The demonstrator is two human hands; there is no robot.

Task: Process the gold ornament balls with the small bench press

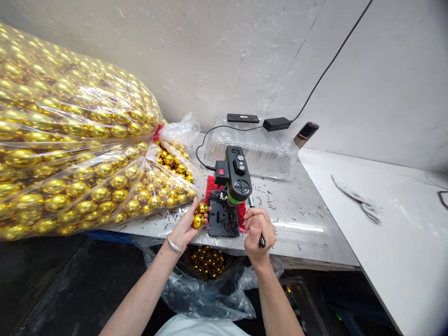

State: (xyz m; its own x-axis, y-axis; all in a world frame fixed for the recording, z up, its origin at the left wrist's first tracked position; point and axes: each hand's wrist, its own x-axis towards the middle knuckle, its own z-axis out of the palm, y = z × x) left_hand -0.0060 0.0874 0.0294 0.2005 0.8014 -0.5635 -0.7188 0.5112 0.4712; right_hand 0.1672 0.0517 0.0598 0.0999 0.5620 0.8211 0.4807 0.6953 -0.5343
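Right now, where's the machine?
Head view, just right of centre: the machine stands on the table, before the clear tray, between the left hand and right hand, which grips its lever.

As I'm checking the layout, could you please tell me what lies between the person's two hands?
In the head view, a machine's black base, edged by a red mat, lies between the left hand and the right hand.

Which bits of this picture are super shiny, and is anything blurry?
Head view: glare gleams on the big clear bag of gold balls; head view: a bright streak crosses the worktable; head view: the far right edge looks soft, the left hand fairly sharp.
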